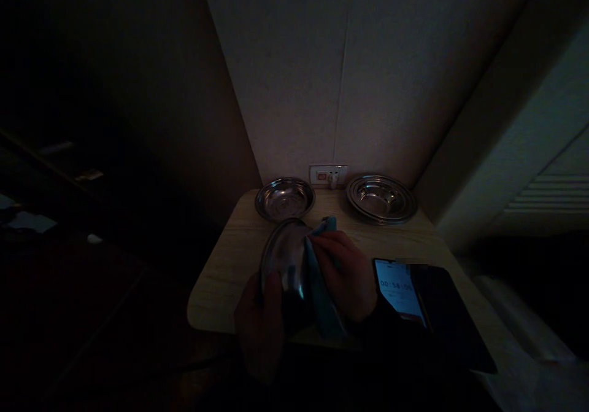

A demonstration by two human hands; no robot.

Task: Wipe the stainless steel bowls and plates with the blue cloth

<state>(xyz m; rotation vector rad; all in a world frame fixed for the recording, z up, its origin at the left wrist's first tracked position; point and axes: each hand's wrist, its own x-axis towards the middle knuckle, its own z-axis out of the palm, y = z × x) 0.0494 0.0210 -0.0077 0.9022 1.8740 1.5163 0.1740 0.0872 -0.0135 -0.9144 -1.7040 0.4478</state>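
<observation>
Head view, dimly lit: a steel bowl [292, 271] is held tilted up on its side over the front middle of the tabletop [216, 292], close to the front edge; whether its lower rim is touching the wood cannot be told. It is gripped near the rim by the left hand [260, 326], the thumb laid along the metal and the other fingers too dark to be made out. By the right hand [347, 274] a blue-green cloth [322, 298] is pinched, its fingers bunched together and the fabric pressed against the bowl's side, a loose end hanging toward the front edge. Should the left grip be eased while pressure is applied through the cloth, the smooth curved metal could be turned out of the fingers and dropped over the front edge, which is judged the likeliest mishap. A knock against the second bowl [285, 203] at the back left corner is also possible, since it sits just beyond the raised rim. The phone [399, 295], lit with a timer and laid near the right edge with a dark cover [446, 314] beside it, could be pushed by the right sleeve, which passes close. Only shiny bare metal is seen inside the second bowl; at the back right corner, a stack of bowls [381, 200] is nested, one inside another, their number hard to count in this light.
</observation>
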